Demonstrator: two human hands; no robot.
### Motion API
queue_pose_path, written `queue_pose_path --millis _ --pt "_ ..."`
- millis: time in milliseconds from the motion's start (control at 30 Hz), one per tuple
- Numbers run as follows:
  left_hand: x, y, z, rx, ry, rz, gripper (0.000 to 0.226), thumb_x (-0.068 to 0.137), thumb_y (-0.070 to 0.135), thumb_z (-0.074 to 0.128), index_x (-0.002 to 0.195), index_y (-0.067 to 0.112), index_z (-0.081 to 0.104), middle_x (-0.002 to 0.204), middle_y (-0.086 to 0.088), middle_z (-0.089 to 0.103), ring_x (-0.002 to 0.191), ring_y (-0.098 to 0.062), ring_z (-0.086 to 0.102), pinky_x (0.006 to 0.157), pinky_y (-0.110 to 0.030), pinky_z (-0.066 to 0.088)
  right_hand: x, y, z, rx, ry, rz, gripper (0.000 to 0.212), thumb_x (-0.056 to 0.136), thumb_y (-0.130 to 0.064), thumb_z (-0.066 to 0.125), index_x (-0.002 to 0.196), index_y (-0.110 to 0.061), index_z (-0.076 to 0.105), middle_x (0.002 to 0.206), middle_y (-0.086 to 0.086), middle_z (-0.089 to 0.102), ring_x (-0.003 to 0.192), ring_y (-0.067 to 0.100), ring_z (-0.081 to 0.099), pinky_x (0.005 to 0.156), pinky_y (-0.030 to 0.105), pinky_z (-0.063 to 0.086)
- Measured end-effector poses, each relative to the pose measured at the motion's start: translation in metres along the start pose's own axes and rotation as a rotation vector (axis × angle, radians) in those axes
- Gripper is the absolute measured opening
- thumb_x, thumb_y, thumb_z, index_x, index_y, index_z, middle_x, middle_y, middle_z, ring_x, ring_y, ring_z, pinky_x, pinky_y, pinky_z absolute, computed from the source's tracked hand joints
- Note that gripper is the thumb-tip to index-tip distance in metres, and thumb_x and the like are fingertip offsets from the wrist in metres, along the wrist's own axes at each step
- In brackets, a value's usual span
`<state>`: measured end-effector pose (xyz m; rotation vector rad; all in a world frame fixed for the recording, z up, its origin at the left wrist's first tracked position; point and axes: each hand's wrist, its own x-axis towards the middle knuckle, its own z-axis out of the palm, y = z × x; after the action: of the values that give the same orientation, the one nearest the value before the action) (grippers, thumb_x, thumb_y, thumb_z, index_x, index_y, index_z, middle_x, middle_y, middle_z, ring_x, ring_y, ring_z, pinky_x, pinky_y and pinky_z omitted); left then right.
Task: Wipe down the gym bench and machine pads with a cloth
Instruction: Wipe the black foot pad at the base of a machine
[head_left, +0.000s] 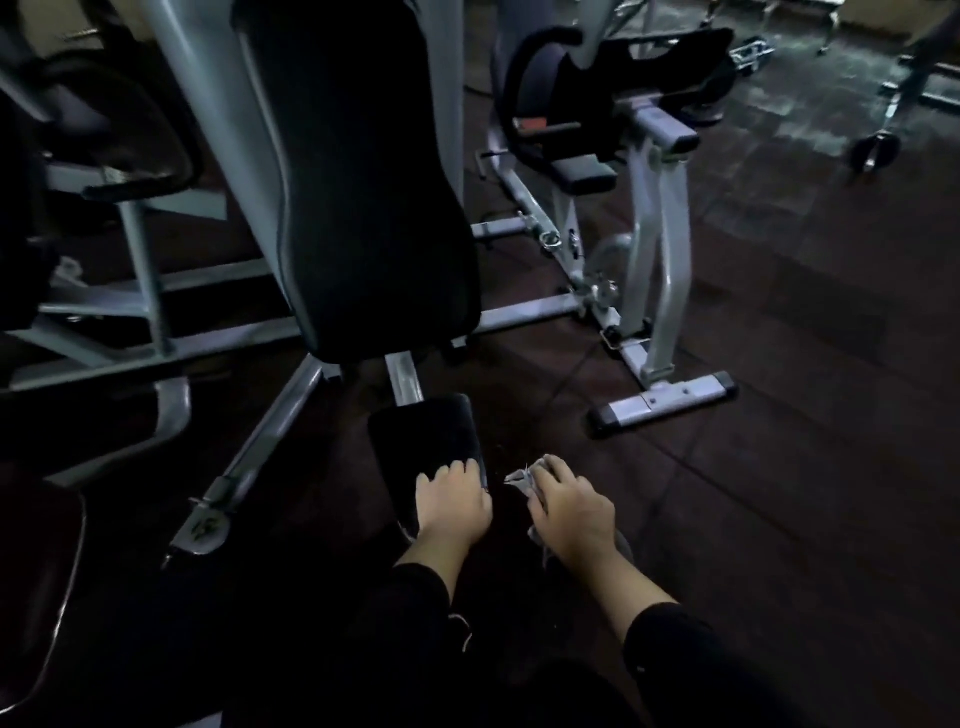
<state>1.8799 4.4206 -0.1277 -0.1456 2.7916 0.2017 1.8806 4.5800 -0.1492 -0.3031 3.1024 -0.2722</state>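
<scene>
A black seat pad (423, 436) sits low at the centre, below a tall black back pad (374, 197) of a grey-framed machine. My left hand (451, 501) rests on the near edge of the seat pad, fingers curled over its rim. Just right of the pad, my right hand (569, 506) grips a crumpled grey cloth (519, 478), which pokes out past the fingers and hangs below the palm. The cloth is beside the seat pad, apart from it.
A second grey machine (649, 249) with black pads stands to the right, its foot bar (662, 400) on the dark rubber floor. More frame tubes (249, 441) and a padded lever (135, 150) crowd the left. A weight bar lies far right at the back.
</scene>
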Motion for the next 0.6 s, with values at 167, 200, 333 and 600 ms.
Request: queue_pose_path --millis 167,200,333,600 --pt "0.057 -0.005 -0.018 -0.066 -0.050 -0.113 0.040 0.097 0.035 0.039 0.132 0.017 0.045 0.130 -0.001 0.054 0.122 -0.021 0.050 0.103 -0.043 0.036 0.082 0.000 0.003 -0.051 -0.076 -0.079 0.037 0.091 -0.041 0.054 0.126 -0.030 0.057 0.140 -0.011 0.048 0.090 0.021 0.062 0.058 0.032 0.050" --pt "0.068 -0.006 -0.021 -0.075 -0.058 -0.135 0.040 0.097 0.034 0.039 0.133 0.017 0.044 0.131 -0.001 0.053 0.122 -0.021 0.050 0.103 -0.043 0.036 0.097 0.000 0.003 -0.046 -0.061 -0.092 0.036 0.091 -0.041 0.056 0.125 -0.029 0.058 0.139 -0.010 0.050 0.089 0.021 0.063 0.057 0.032 0.049" --pt "0.117 -0.004 -0.026 -0.140 -0.088 -0.273 0.043 0.098 0.033 0.038 0.137 0.016 0.041 0.135 -0.002 0.051 0.125 -0.021 0.048 0.105 -0.043 0.034 0.168 0.008 0.018 -0.030 -0.105 -0.253 0.033 0.074 -0.039 0.076 0.103 -0.028 0.068 0.116 -0.008 0.064 0.063 0.018 0.062 0.039 0.023 0.033" --pt "0.199 0.021 -0.029 -0.361 -0.063 -0.673 0.055 0.099 0.032 0.035 0.150 0.014 0.025 0.148 -0.004 0.039 0.134 -0.022 0.039 0.113 -0.045 0.027 0.320 0.033 0.038 -0.020 -0.117 -0.757 0.048 0.058 -0.028 0.090 0.102 -0.021 0.070 0.111 0.001 0.067 0.059 0.024 0.062 0.035 0.028 0.045"
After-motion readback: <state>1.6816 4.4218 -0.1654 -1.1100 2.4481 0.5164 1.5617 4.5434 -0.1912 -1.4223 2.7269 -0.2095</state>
